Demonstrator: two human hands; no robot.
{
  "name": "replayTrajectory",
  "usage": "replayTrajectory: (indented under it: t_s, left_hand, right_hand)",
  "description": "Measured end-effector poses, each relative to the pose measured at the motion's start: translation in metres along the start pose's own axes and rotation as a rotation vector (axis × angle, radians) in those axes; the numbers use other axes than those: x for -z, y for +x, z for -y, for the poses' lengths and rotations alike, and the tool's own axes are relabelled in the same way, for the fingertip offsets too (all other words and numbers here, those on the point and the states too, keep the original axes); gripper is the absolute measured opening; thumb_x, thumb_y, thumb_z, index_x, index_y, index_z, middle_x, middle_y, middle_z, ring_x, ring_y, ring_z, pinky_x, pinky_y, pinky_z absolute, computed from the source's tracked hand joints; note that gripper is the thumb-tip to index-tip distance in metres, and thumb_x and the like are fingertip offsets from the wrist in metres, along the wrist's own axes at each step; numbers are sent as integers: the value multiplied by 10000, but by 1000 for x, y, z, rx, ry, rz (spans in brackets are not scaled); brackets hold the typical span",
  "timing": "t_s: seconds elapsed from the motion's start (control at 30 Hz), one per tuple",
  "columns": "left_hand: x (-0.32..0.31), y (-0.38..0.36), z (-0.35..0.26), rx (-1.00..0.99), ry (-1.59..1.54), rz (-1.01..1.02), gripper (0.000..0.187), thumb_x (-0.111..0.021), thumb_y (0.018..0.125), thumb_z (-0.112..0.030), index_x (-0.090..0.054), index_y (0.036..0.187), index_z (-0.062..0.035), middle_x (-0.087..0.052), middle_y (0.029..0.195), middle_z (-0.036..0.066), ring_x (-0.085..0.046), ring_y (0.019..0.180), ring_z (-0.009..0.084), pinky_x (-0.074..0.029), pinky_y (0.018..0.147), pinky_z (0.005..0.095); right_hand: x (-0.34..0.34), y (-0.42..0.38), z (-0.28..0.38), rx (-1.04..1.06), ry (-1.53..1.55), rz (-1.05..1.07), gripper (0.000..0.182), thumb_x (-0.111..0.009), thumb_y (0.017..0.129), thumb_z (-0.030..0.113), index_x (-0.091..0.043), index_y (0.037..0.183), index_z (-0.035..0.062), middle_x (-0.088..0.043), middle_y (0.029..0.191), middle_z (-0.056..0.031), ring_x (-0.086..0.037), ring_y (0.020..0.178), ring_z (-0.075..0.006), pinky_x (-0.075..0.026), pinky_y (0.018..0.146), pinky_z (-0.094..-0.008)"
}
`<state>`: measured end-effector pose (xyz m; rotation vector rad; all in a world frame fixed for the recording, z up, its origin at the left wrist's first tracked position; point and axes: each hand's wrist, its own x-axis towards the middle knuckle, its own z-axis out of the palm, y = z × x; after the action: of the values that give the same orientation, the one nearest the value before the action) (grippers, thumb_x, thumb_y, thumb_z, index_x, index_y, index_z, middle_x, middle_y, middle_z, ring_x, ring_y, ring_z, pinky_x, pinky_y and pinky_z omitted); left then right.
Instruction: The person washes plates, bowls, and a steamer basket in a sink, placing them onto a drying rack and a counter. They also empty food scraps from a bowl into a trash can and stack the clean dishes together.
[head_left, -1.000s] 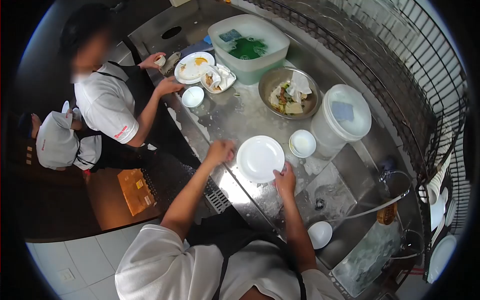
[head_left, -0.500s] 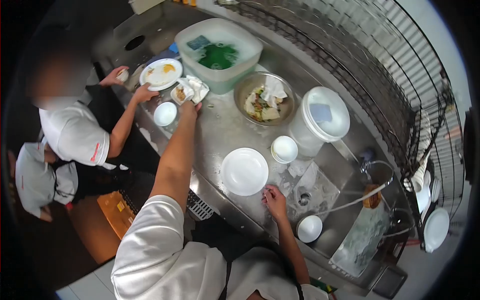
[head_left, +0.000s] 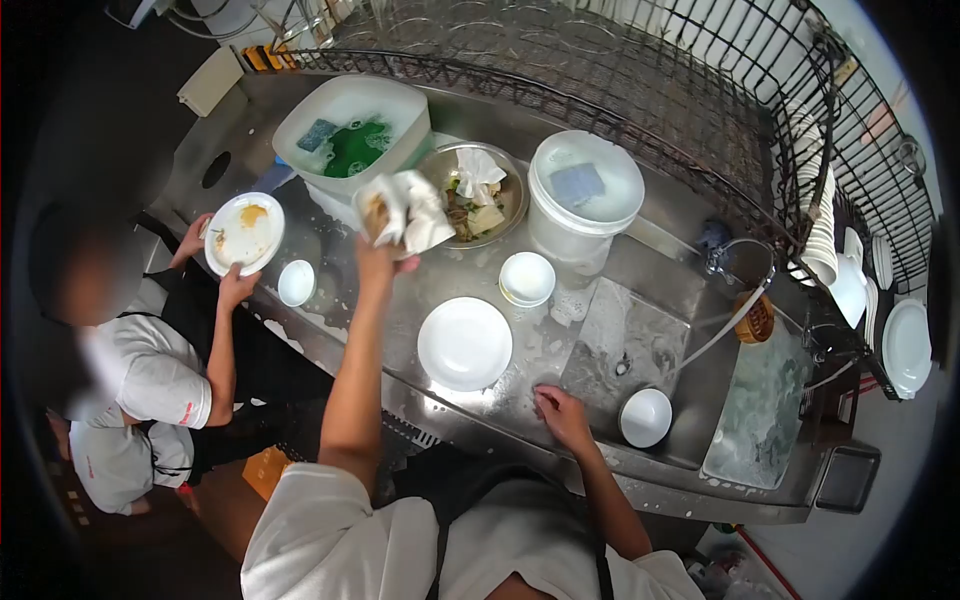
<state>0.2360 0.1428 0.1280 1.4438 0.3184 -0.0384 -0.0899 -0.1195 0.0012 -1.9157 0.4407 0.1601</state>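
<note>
My left hand (head_left: 378, 258) is closed on a small white bowl (head_left: 366, 205), raised above the counter near the steel bowl. Brown food scraps and crumpled white napkins (head_left: 425, 215) fill it, blurred by motion. My right hand (head_left: 562, 418) hovers or rests by the front of the sink, its fingers curled with nothing visible in them. Between my hands lies a white plate (head_left: 465, 344). Behind it stands a small white bowl (head_left: 527, 279). Food waste and a napkin lie in the steel bowl (head_left: 515, 205). Another white bowl (head_left: 646, 418) sits to the right of my right hand.
A tub (head_left: 405, 150) of green soapy water and a white bucket (head_left: 590, 225) with a blue sponge stand behind. At left, a co-worker holds a soiled plate (head_left: 268, 240) near a bowl (head_left: 297, 284). A wire rack (head_left: 700, 60) borders the back; a hose (head_left: 715, 345) crosses the sink.
My left hand has lifted the bowl with napkins off the counter toward the steel bowl. The co-worker now holds the soiled plate with both hands. The view has shifted.
</note>
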Motion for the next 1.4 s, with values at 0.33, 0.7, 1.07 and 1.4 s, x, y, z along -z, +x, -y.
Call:
replayTrajectory:
  t_s: [0.33,0.7,1.07,1.4]
  left_hand:
    - [-71,57,-53,-1003,1281,-277,590,-529,856,-29,-339,1414,-25,-572,1195,282,-682,752,409,-567,611,451]
    - [-145,-226,77,340,351,663,396,-456,1005,-182,-375,1309,59,-645,869,240,-668,540,291,-566,418,352]
    - [-101,-262,136,176,511,614,411,-564,1004,-263,-555,1323,-3,-669,1126,126,-667,849,163,-559,729,286]
    - [85,-191,188,-173,768,-368,336,-608,940,-230,-612,1180,5,-667,1048,109,-656,893,198,-528,733,300]
  right_hand:
    - [77,-33,10,137,-143,-238,197,-628,940,198,-697,1054,53,-710,822,-130,-690,683,-227,-533,653,-334]
    - [136,5,29,-175,1165,17,478,-644,961,256,-504,1350,17,-624,1226,-118,-633,1048,-188,-538,807,-302]
    - [263,18,-241,-629,650,-669,417,-543,848,26,-539,1258,-50,-638,1156,-169,-671,962,-316,-605,698,-497]
    - [180,167,-263,-541,956,-650,377,-530,924,112,-511,1277,-18,-623,1143,-182,-642,957,-323,-555,819,-405]
